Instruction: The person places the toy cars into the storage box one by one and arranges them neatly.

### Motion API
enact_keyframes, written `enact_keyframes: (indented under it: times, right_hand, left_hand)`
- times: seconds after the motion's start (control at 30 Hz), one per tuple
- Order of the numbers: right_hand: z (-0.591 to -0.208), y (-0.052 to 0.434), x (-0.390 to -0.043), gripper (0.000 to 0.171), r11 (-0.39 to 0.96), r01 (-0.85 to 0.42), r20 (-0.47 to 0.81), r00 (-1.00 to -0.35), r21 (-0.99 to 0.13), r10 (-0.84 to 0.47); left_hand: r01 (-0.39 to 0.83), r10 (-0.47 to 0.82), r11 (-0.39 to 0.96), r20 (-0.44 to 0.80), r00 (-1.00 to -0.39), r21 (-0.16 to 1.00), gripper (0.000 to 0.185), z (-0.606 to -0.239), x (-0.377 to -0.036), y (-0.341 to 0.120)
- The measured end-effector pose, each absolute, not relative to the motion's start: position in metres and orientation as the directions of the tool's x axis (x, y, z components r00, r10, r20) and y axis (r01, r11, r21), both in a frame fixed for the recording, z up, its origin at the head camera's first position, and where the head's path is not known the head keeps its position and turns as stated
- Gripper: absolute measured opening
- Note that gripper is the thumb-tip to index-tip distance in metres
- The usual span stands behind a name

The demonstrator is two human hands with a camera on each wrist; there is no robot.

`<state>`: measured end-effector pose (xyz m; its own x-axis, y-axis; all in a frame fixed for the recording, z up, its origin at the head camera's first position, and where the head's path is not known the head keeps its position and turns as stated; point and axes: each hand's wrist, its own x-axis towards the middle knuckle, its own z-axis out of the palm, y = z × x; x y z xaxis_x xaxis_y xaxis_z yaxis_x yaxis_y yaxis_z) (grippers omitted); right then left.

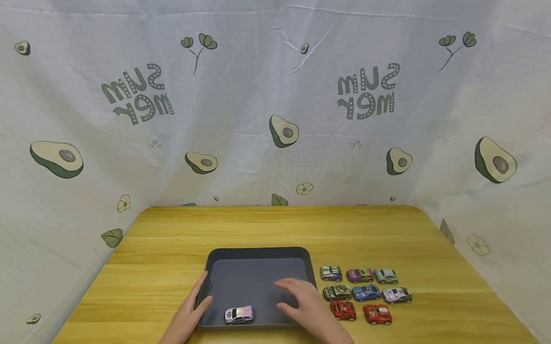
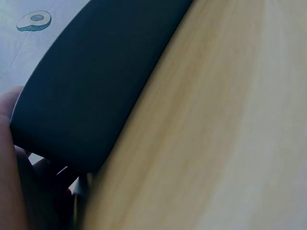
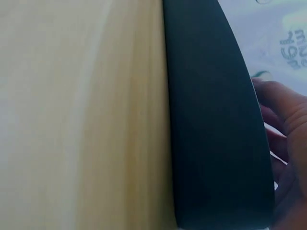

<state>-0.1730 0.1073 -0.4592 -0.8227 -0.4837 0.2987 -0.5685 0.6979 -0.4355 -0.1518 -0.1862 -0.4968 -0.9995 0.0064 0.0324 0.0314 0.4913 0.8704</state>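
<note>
A wooden tabletop (image 1: 169, 246) stands against an avocado-print cloth backdrop (image 1: 272, 91). The dark tray (image 1: 255, 253) sits near its front edge, holding 1 white toy car (image 1: 239, 315). The left hand (image 1: 189, 309) rests on the tray's left rim, fingers relaxed; the right hand (image 1: 305, 302) hovers over its right side, fingers spread, holding nothing. 8 toy cars (image 1: 364, 293) sit just right; bare wood lies left and behind.

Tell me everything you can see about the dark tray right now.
The tray is dark grey, rectangular with rounded corners and a low raised rim, matte, plastic by its look. It lies flat on the wooden table, near the front edge. One small white toy car sits inside at the near left. The left hand rests against its left rim; the right hand lies over its near right corner, fingers spread. Eight toy cars stand on the table to its right, apart from it.
</note>
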Motion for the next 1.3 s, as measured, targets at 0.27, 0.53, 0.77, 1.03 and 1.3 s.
enact_keyframes:
  times: [0.27, 0.53, 0.77, 1.03, 1.3]
  right_hand:
    - [-0.455, 0.136, -0.171, 0.042, 0.753, -0.501, 0.305, -0.864, -0.428, -0.401]
    - [-0.452, 0.166, -0.171, 0.046, 0.807, -0.444, 0.383, -0.875, -0.389, -0.297]
    - [-0.456, 0.201, -0.171, 0.045, 0.835, -0.372, 0.331, -0.911, -0.406, -0.244]
    - [-0.460, 0.244, -0.168, 0.046, 0.873, -0.340, 0.392, -0.899, -0.349, -0.194]
    - [-0.461, 0.281, -0.167, 0.048, 0.878, -0.241, 0.311, -0.944, -0.413, -0.113]
  left_hand:
    - [0.022, 0.004, 0.475, 0.023, -1.000, 0.880, 0.060, -0.496, -0.151, -0.186]
    - [0.002, -0.003, 0.487, 0.004, -1.000, 0.873, 0.060, -0.496, -0.151, -0.186]
    - [0.007, 0.003, 0.472, 0.006, -1.000, 0.882, 0.060, -0.496, -0.152, -0.185]
    - [-0.017, -0.012, 0.472, -0.013, -1.000, 0.881, 0.061, -0.498, -0.152, -0.187]
    - [-0.010, -0.008, 0.472, -0.006, -1.000, 0.882, 0.062, -0.497, -0.152, -0.187]
